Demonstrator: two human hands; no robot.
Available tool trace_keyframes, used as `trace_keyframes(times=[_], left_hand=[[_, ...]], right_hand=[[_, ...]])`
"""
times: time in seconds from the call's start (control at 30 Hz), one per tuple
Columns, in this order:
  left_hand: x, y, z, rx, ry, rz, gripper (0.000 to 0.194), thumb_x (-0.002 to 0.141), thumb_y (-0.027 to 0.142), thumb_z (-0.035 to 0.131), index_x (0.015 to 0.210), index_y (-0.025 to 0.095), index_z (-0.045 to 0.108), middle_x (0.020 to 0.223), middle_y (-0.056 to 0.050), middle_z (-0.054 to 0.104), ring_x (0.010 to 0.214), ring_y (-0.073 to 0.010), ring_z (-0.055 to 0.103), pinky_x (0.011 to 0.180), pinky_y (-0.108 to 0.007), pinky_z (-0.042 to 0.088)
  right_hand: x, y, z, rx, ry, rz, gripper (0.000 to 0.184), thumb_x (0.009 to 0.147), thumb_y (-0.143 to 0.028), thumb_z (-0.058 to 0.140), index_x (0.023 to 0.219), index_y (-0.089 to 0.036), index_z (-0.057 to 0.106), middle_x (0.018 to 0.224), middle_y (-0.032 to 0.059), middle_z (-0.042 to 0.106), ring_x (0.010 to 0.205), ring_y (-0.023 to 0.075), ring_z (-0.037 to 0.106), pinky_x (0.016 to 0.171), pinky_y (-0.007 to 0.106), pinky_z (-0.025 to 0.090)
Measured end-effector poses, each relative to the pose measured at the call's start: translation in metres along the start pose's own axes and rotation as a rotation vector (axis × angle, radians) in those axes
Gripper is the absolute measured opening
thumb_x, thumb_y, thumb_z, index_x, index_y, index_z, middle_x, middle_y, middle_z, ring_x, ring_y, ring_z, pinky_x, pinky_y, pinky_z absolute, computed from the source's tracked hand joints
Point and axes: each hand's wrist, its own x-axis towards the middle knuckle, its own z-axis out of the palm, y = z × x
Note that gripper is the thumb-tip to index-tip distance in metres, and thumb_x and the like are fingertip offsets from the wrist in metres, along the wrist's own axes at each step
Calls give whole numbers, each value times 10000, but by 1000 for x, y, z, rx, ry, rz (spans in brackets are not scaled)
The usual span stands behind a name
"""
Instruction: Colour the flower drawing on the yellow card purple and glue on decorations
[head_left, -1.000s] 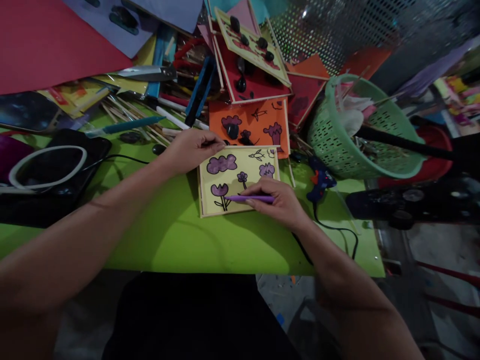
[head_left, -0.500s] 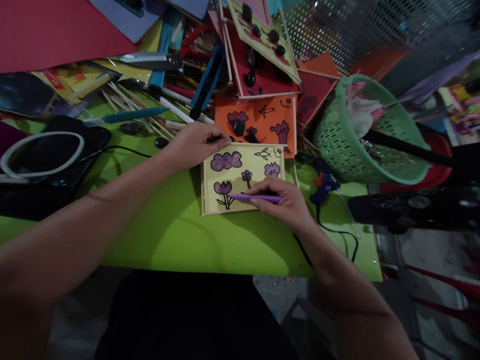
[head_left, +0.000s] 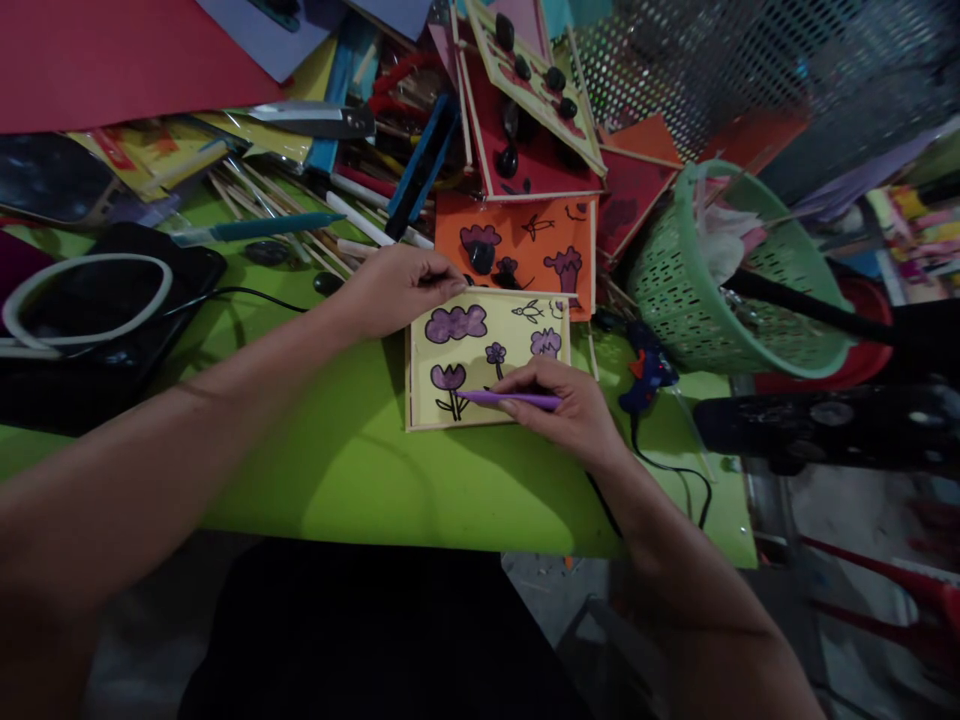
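A yellow card (head_left: 427,355) with a thin stick border lies on the green table, with flowers, clouds and a bird drawn in black outline and some shapes coloured purple. In my right hand (head_left: 574,405) is a purple pen (head_left: 517,399), its tip at the stem of the tulip drawing. My left hand (head_left: 409,285) is closed at the card's upper edge, thumb and fingertips pressed together on the stick there. An orange card (head_left: 536,240) with purple drawings and black stones on it lies just beyond the yellow one.
A green basket (head_left: 675,270) stands at the right, near a dark blue glue gun (head_left: 646,368) with a cord. Scissors (head_left: 315,120), a teal pen (head_left: 262,227) and loose sticks crowd the back left. Framed cards (head_left: 555,180) with black stones pile up behind. The green table's (head_left: 337,470) front edge is close.
The whole view has shifted slightly. Both hands, the pen and the card keep almost the same places relative to each other.
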Motion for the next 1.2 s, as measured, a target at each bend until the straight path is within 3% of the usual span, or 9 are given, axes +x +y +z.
trace_keyframes(times=[1.2], left_hand=[[1,-6,2,-11,9,66,302,948,410,615,947,163,788,924,-61,810,836,-206,720,750,-316,512]], right_hand=[[1,-2,-1,-22,-34,1,63,883,-280,788,926,-238,807,836,17,748,729,160,621,665,304,437]])
